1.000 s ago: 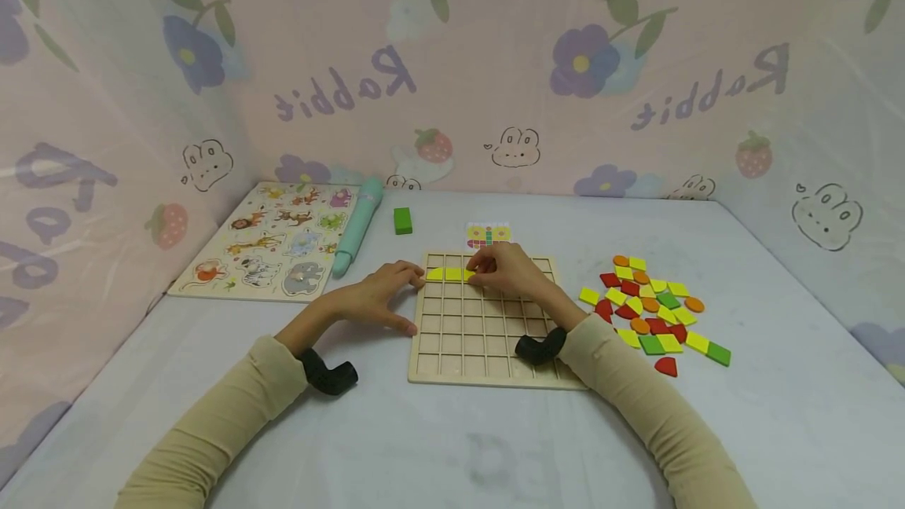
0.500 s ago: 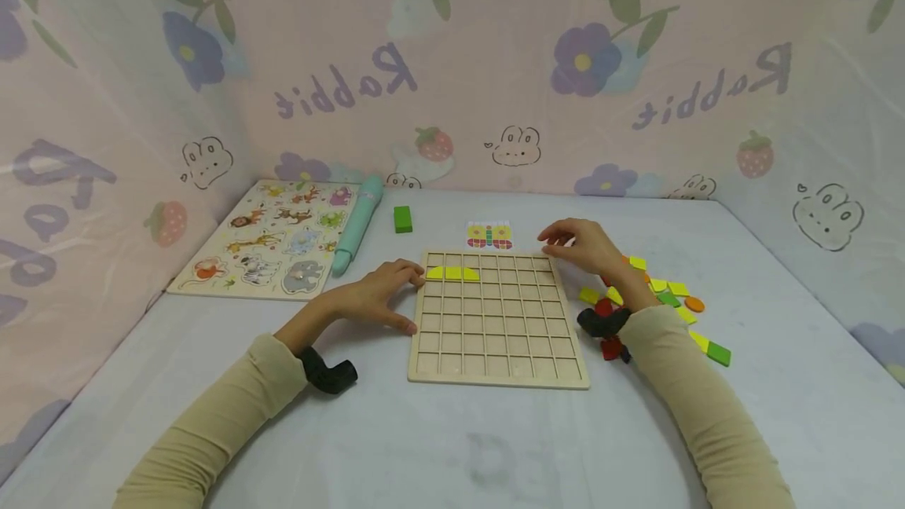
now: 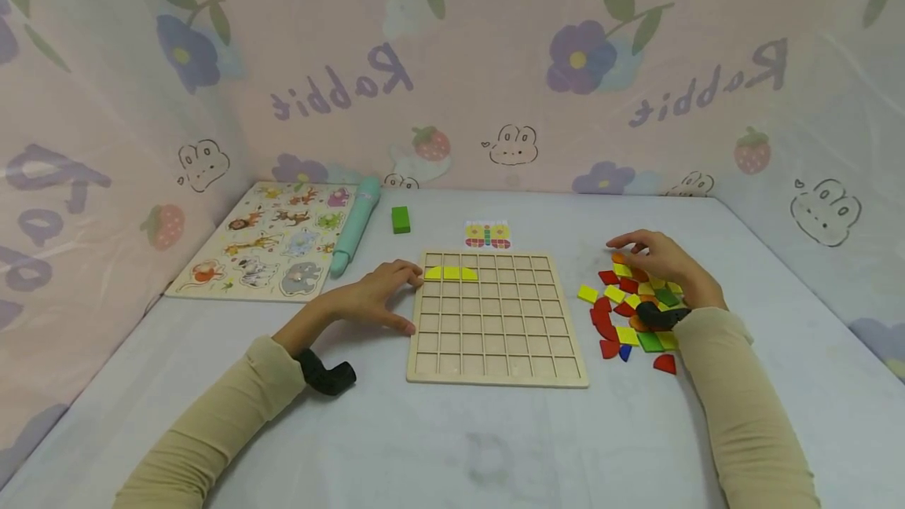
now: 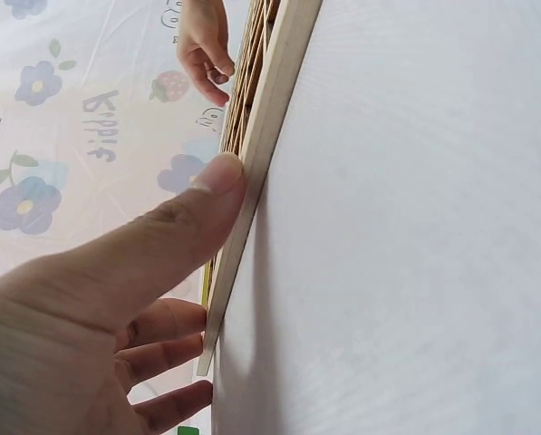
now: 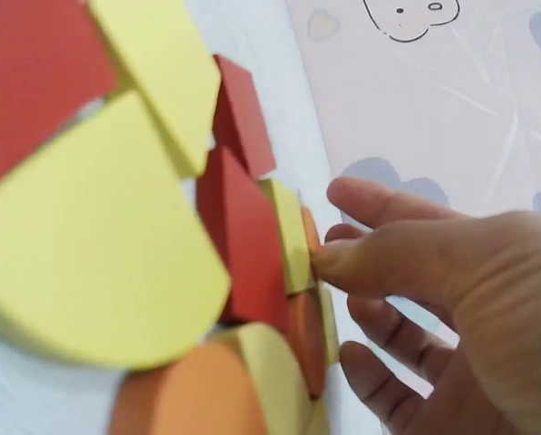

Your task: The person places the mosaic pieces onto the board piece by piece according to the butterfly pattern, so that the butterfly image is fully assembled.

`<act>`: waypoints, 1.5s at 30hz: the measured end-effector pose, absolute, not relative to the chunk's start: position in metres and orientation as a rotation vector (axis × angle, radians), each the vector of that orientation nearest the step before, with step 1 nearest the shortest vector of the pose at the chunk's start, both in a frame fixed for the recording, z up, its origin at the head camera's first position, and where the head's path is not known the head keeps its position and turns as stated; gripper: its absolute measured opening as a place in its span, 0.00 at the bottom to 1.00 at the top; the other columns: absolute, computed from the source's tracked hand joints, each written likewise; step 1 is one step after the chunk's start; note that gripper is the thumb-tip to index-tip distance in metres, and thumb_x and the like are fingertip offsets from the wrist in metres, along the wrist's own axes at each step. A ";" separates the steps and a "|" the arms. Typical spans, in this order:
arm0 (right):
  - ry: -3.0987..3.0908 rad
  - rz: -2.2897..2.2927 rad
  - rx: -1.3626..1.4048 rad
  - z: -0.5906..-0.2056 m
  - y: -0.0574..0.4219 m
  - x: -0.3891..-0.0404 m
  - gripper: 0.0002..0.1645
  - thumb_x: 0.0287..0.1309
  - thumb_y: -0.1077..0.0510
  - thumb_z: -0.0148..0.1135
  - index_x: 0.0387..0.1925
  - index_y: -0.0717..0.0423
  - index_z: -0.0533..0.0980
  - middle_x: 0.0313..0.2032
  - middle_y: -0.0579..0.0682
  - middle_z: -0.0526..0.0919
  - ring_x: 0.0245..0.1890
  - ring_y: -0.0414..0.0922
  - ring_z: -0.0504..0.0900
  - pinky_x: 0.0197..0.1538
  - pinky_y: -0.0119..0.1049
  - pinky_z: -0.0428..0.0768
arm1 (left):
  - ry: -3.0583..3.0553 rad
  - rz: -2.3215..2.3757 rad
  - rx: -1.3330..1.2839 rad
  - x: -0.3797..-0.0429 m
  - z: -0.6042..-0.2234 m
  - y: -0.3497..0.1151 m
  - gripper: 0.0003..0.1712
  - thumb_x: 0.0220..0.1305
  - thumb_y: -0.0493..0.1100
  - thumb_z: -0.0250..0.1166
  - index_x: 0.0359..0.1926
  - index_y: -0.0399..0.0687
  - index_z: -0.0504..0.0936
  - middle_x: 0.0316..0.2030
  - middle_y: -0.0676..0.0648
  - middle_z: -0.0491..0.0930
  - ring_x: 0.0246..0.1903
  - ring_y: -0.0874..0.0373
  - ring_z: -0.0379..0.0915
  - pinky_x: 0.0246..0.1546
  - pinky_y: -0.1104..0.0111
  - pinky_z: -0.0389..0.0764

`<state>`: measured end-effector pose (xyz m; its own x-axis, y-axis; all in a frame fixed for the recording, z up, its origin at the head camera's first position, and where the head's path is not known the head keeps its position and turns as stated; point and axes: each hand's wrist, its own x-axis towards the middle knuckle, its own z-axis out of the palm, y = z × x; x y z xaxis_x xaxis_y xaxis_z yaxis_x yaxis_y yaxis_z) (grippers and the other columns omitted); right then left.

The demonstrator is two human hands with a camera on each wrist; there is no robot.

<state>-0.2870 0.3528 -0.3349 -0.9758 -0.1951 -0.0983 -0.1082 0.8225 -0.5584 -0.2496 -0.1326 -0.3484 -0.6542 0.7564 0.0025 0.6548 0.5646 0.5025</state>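
A wooden grid board point(image 3: 495, 346) lies flat in the middle of the table. Three yellow tiles point(image 3: 450, 273) sit side by side in its upper left cells, the outer two with rounded corners. My left hand point(image 3: 371, 299) rests at the board's left edge, its thumb point(image 4: 217, 177) touching the rim and the fingers spread. At the right, my right hand point(image 3: 665, 259) is at the far end of a pile of coloured tiles point(image 3: 627, 335), fingers loosely bent. In the right wrist view its thumb is by an orange tile point(image 5: 312, 231); whether they touch is unclear. Nothing shows in its grasp.
Behind the board lies a small butterfly pattern card point(image 3: 488, 235). A green block point(image 3: 401, 220) stands left of it. Farther left are a teal cylinder point(image 3: 356, 228) and an animal picture board point(image 3: 243, 261). Printed fabric walls point(image 3: 452, 61) enclose the table.
My right hand has left the third yellow tile on the board and moved right to the tile pile. The left hand has stayed at the board's edge.
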 end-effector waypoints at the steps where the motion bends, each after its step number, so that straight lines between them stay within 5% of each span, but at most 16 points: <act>1: 2.840 -0.866 -0.230 -0.336 0.354 -0.287 0.22 0.63 0.60 0.54 0.58 0.59 0.71 0.55 0.64 0.68 0.50 0.58 0.64 0.49 0.49 0.72 | 2.582 0.701 1.183 -0.249 -0.348 -0.132 0.39 0.49 0.55 0.71 0.56 0.40 0.68 0.64 0.38 0.59 0.64 0.42 0.52 0.62 0.48 0.56; 24: 2.895 -0.759 -0.250 -0.345 0.355 -0.296 0.19 0.64 0.54 0.56 0.52 0.60 0.73 0.45 0.61 0.73 0.40 0.52 0.69 0.37 0.33 0.73 | 2.578 0.699 1.208 -0.248 -0.347 -0.132 0.39 0.50 0.55 0.71 0.57 0.39 0.67 0.63 0.38 0.59 0.63 0.42 0.52 0.62 0.47 0.55; 38: 2.971 -0.706 -0.288 -0.338 0.327 -0.298 0.21 0.62 0.54 0.58 0.51 0.64 0.72 0.43 0.62 0.77 0.37 0.51 0.73 0.38 0.36 0.77 | 2.589 0.680 1.167 -0.249 -0.348 -0.133 0.39 0.49 0.55 0.71 0.57 0.41 0.67 0.64 0.39 0.58 0.64 0.43 0.52 0.63 0.48 0.55; 45: 3.025 -0.753 -0.640 -0.332 0.269 -0.303 0.16 0.59 0.57 0.61 0.45 0.63 0.77 0.40 0.57 0.80 0.38 0.50 0.73 0.42 0.43 0.72 | 2.591 0.679 1.153 -0.250 -0.348 -0.132 0.39 0.49 0.55 0.72 0.57 0.42 0.67 0.65 0.40 0.58 0.65 0.44 0.52 0.63 0.49 0.55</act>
<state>-0.3028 0.2695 -0.3319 -0.9184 -0.3725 0.1332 -0.3915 0.8074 -0.4414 -0.2497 -0.1324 -0.3480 -0.6662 0.7456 -0.0165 0.6416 0.5843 0.4970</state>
